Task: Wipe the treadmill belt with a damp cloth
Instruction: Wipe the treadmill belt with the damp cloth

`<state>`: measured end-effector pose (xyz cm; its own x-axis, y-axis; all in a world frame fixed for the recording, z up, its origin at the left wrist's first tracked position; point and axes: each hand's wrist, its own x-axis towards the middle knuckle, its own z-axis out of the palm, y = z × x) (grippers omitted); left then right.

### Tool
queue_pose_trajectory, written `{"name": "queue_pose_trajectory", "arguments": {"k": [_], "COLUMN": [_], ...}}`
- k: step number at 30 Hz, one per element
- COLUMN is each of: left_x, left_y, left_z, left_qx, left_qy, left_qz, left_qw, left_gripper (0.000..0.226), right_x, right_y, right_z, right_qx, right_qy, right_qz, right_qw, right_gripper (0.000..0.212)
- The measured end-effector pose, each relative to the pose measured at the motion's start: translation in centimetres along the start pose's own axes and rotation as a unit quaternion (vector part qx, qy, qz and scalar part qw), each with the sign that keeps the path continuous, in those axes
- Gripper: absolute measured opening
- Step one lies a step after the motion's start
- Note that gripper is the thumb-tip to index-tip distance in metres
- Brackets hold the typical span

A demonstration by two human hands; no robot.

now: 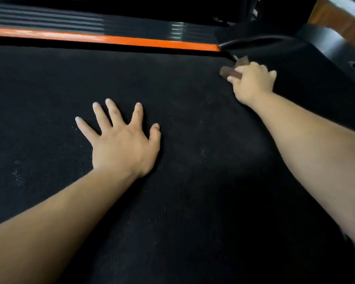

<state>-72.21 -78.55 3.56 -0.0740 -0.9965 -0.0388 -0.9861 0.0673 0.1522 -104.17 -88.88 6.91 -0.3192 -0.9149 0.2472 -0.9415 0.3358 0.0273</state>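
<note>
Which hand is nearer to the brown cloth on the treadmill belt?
Right. The right hand grips the brown cloth; the left hand rests flat on the treadmill belt, well apart from it.

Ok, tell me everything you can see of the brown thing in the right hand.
The brown thing is small and blurred; cloth or solid handle, I cannot tell. One rounded end sticks out beyond the right hand, whose fingers curl round its middle; another brown bit shows above the knuckles. It sits at the far right corner of the black belt, by the end of the orange strip.
</note>
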Motion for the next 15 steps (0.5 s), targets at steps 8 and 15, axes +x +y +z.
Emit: {"name": "queue_pose_trajectory", "arguments": {"k": [8,15], "left_x": [-0.3,-1.9], "left_y": [-0.2,-1.9], "left_z": [-0.6,-1.3], "left_qx": [-0.004,-0.038], "left_qy": [-0.009,-0.031], "left_qz": [0.021,0.083], "left_qw": [1.0,0.995], "left_gripper": [0.074,0.068], "right_x": [-21.1,-17.9], "right_y": [4.4,3.3], "right_z": [-5.2,-4.6], "right_qx": [0.047,0.017], "right_qy": [0.007,0.009], "right_qz": [0.008,0.033], "right_qw": [0.999,0.999], "right_gripper": [0.02,0.029]}}
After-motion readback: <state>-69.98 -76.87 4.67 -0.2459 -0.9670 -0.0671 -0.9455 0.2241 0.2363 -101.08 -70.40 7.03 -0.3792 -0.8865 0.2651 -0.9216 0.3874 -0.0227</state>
